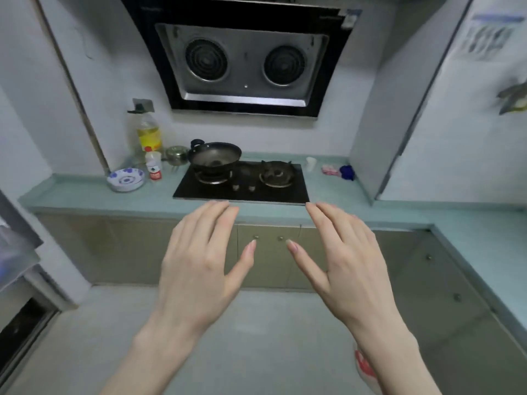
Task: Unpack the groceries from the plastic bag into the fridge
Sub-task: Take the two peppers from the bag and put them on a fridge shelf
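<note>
My left hand and my right hand are held out side by side in mid-air, backs up, fingers straight and spread, holding nothing. They hover in front of the counter edge and the cabinet doors. A bit of a white and red plastic bag shows low down, mostly hidden behind my right forearm. At the far left edge there is part of what may be the fridge, blurred; I cannot tell if it is open.
A teal counter runs along the wall and turns down the right side. On it stand a black gas hob with a wok, an oil bottle, a small bottle and a patterned bowl. A range hood hangs above.
</note>
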`<state>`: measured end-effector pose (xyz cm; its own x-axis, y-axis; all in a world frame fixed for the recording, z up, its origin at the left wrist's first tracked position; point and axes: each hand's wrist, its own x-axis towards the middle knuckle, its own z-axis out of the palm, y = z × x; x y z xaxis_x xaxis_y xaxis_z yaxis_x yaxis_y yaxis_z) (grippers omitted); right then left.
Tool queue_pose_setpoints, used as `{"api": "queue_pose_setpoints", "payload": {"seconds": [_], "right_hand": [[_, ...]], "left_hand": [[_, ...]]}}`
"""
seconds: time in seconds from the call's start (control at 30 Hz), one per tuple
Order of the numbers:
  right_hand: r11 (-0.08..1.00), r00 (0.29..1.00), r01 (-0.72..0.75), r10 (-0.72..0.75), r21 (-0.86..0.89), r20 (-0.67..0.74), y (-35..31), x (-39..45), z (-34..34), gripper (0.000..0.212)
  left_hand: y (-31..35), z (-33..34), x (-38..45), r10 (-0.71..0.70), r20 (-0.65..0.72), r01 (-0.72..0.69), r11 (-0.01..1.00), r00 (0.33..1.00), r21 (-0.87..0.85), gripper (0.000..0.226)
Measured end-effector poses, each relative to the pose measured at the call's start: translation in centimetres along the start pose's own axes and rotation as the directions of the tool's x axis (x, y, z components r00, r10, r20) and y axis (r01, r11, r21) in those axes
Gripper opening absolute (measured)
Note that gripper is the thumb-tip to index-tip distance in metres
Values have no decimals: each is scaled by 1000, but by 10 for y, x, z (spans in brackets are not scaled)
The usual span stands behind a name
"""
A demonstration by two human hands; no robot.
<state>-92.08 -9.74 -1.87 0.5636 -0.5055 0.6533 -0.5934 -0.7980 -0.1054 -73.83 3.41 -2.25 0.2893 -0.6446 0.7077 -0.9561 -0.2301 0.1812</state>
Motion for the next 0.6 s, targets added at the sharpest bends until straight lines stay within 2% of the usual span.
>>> {"api": "queue_pose_setpoints", "payload": {"seconds": [0.3, 0.6], "right_hand": [[982, 983, -175, 178, -77, 38, 153, -75, -35, 63], [925, 926, -375, 377, -52, 23, 263, -139, -37, 60]], "left_hand": [[145, 109, 7, 112, 152, -90, 986, 982, -140, 53], [232, 194, -1, 159, 289, -98, 972, 944, -214, 52]]}}
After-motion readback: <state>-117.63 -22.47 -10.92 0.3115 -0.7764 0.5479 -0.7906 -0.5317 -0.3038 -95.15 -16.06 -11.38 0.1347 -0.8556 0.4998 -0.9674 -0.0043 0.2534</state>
